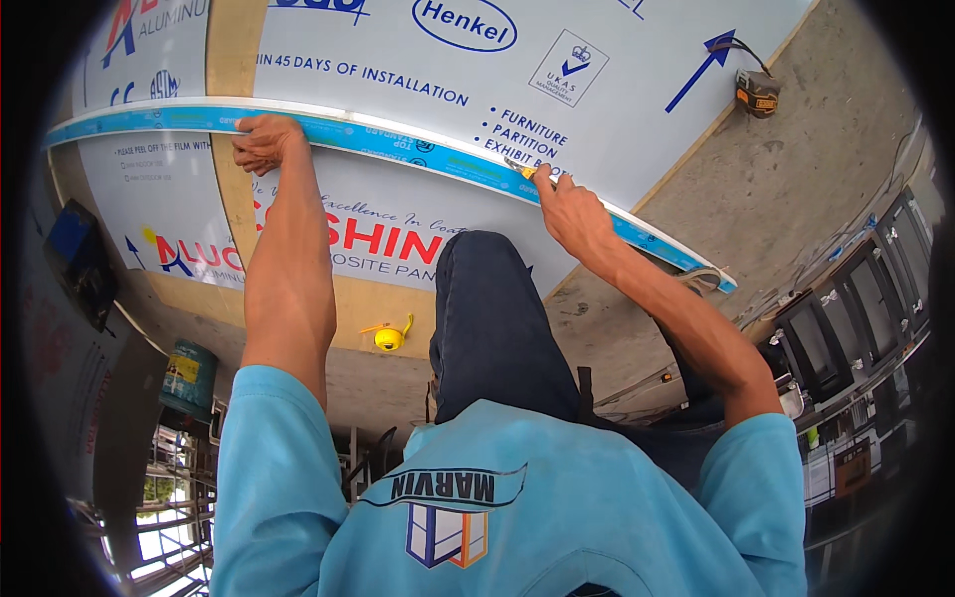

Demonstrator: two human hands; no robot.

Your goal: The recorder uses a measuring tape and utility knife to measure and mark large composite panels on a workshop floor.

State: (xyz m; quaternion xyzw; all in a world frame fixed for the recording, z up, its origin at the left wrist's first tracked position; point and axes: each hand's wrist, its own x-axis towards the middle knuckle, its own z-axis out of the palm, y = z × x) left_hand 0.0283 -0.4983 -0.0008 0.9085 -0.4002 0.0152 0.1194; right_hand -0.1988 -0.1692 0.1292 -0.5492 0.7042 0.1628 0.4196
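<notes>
A long straight strip (pixel 398 147) with blue film and a white edge lies across large grey-white printed panel sheets (pixel 393 40). My left hand (pixel 267 142) is closed on the strip toward its left part, fingers curled over its near edge. Farther right along it, my right hand (pixel 579 217) grips a utility knife (pixel 523 170) with a yellow body. The knife's tip end is at the strip's far edge, over the sheet; its blade is too small to make out. One of my feet (pixel 701 279), in a sandal, is beside the strip's right end.
A black and yellow tape measure (pixel 757 95) sits at the sheet's right edge. Near my knee lies a small round yellow tool (pixel 389 339). A green bucket (pixel 189 376) stands at the left, and dark frames (pixel 846 323) line the right. The floor is concrete.
</notes>
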